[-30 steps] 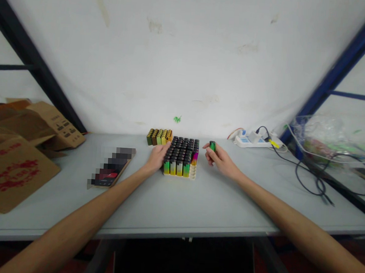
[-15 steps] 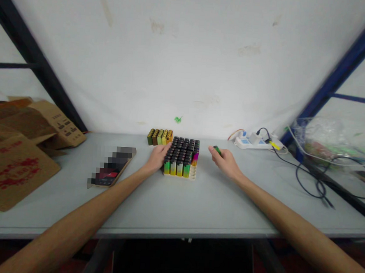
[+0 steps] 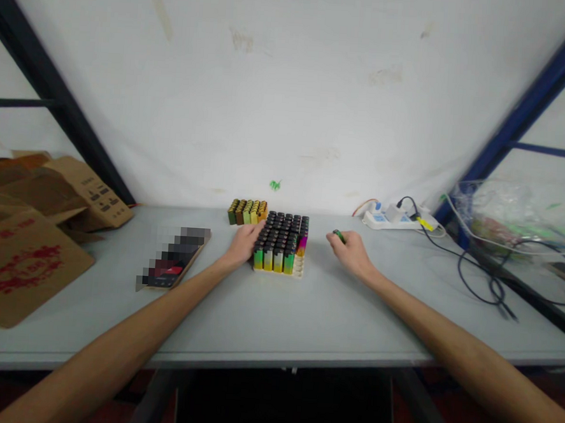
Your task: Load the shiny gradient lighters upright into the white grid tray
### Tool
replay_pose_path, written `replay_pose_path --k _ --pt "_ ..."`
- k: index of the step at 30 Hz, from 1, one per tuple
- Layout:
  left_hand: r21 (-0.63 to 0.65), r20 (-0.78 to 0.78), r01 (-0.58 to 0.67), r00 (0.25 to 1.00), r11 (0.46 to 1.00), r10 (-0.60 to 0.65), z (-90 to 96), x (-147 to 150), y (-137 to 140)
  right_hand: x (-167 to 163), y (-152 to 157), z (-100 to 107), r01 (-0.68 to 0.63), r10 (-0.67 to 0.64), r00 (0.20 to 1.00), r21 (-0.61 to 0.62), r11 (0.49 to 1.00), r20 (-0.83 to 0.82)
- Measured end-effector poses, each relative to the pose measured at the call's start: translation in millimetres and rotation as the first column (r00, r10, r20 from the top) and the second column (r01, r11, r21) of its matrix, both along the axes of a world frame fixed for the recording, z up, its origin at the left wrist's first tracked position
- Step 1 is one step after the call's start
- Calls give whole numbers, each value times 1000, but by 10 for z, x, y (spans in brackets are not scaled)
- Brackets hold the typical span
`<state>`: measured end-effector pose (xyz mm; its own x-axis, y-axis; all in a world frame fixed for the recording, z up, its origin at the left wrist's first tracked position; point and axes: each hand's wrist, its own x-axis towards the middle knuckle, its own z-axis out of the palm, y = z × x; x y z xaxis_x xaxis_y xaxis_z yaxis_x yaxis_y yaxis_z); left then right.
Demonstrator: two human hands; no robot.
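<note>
Rows of black-topped lighters (image 3: 274,259) stand upright in a pale tray (image 3: 299,267), their bodies green, yellow and silver. Empty slots show at the tray's front right corner, with a purple-orange lighter (image 3: 302,246) just behind them. My left hand (image 3: 245,242) is against the left side of the lighters, steadying the tray; some of its fingertips are hidden. To the right of the tray, above the table, my right hand (image 3: 351,249) is closed round a green lighter (image 3: 339,235), apart from the others.
Behind the tray sits a smaller group of gold-topped lighters (image 3: 247,213). A phone (image 3: 179,259) and cardboard boxes (image 3: 35,260) lie to the left. A power strip (image 3: 392,219), black cable (image 3: 492,294) and clear plastic bag (image 3: 502,212) are on the right. The wall (image 3: 289,97) bounds the back.
My right hand has shifted slightly, and the lighter in it has turned a little. My left hand and the tray have stayed in place.
</note>
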<state>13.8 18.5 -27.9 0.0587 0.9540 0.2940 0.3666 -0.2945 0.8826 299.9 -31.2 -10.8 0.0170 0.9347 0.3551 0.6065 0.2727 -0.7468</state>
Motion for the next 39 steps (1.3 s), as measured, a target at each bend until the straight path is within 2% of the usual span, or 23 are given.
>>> replay_pose_path --k 10,17,21,23,25,30,33,36,39 --pt "-7 20 27 999 1000 -27 -37 -13 20 23 41 -32 -49 47 994 15 999 100" --pt "-33 27 23 999 999 -22 -52 -14 32 -15 -44 -32 -254 248 962 45 966 114" --pt "-13 19 24 1000 1000 -24 -45 -7 22 -42 -46 -69 -373 330 915 175 911 231" --pt "-9 21 26 999 1000 -25 -38 -5 21 -46 -37 -69 -379 299 907 261 888 297" --pt "-13 20 23 1000 1000 -23 -32 -6 23 -41 -31 -56 -363 256 903 293 885 346" --pt "-16 10 28 1000 999 -28 -32 -17 25 -32 -69 -10 -330 247 907 211 920 341" --pt "-2 18 41 999 999 -41 -42 -21 26 -49 -103 -1 -362 281 900 213 907 333" --pt "-19 13 46 999 999 -46 -50 -22 31 -78 -110 -4 -438 347 855 180 881 385" --pt "-5 0 41 999 999 -41 -50 -24 35 -109 -106 3 -442 343 827 139 886 446"
